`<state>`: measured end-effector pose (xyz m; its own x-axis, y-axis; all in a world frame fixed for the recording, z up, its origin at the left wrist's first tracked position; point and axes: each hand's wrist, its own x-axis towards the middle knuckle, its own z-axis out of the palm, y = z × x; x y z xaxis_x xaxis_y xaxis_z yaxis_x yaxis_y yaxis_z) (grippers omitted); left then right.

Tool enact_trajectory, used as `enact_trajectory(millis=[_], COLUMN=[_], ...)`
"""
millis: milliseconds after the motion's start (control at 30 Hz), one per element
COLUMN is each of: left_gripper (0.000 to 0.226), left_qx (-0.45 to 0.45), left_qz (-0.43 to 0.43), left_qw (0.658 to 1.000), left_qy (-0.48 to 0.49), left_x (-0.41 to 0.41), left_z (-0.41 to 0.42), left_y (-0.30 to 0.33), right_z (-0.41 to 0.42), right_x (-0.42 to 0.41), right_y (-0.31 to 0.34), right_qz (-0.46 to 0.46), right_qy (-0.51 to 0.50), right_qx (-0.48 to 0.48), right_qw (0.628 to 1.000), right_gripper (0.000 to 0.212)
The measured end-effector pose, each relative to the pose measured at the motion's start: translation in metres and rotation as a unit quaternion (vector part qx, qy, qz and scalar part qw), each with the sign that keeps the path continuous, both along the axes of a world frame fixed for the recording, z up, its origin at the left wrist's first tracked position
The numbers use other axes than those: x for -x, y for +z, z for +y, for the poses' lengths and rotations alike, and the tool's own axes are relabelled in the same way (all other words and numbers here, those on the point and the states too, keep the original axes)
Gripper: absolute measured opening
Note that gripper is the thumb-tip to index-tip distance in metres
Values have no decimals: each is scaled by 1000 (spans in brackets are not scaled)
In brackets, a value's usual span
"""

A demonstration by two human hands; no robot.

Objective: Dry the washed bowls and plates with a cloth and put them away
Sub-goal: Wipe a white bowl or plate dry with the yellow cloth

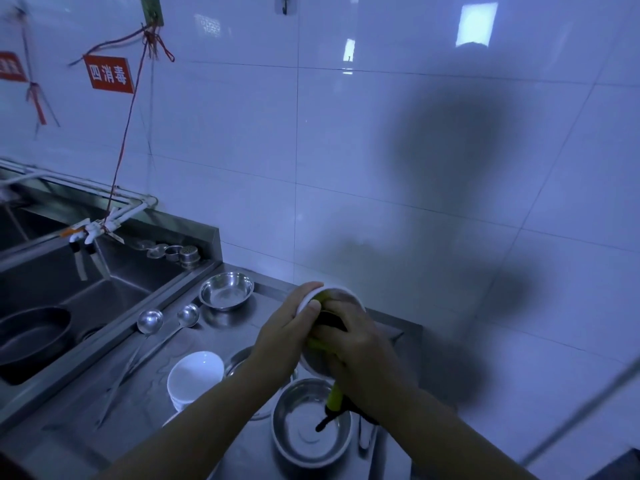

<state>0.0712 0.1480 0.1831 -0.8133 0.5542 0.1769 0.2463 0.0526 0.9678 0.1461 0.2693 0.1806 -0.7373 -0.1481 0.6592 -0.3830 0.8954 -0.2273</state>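
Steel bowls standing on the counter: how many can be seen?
2 plainly: one steel bowl at the back near the wall, one steel bowl at the front below the hands. A metal rim behind the left forearm may be a third, mostly hidden.

A red rectangular sign with white characters (pixel 109 74) hangs at upper left on the white tiled wall (pixel 381 133), tied by red string. A metal hook (pixel 284 5) sits at the top edge. At left, a stainless steel sink (pixel 104 292) holds a dark round pan (pixel 31 332) beneath white taps (pixel 93 232). Two steel ladles (pixel 150 320) lie left of centre on the steel surface (pixel 69 441).
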Motion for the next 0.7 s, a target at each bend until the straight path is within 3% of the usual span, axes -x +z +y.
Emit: enact_trajectory(millis=[133,300,367,467,533,600,633,700], left_gripper=[48,42,41,32,28,51,63,65], left_qx=[-22,3,29,79,154,289,340,349], left_qz=[-18,4,-1,-8,63,190,308,554], left_qw=[1000,999,998,991,978,932,886,756], left_qy=[1,-36,-58,-104,-127,-112,-67,-20], left_x=[-2,2,3,5,10,12,10,3], left_z=[-1,-4,-5,-6,-11,-21,-28,-36], left_y=[4,7,8,10,9,6,4,3], right_z=[2,21,29,34,36,39,40,41], right_x=[-11,-24,-24,-24,-26,-30,-32,-37], right_y=[-10,-22,-25,-30,-33,-34,-33,-31], right_qz=[-34,-59,-35,12,12,2,-7,-21], right_qy=[40,25,26,30,36,40,41,42], right_qx=[-10,-143,-218,-257,-260,-261,-259,-244], right_qw=[999,988,975,966,965,965,965,969], right_gripper=[25,30,27,8,9,15,20,29])
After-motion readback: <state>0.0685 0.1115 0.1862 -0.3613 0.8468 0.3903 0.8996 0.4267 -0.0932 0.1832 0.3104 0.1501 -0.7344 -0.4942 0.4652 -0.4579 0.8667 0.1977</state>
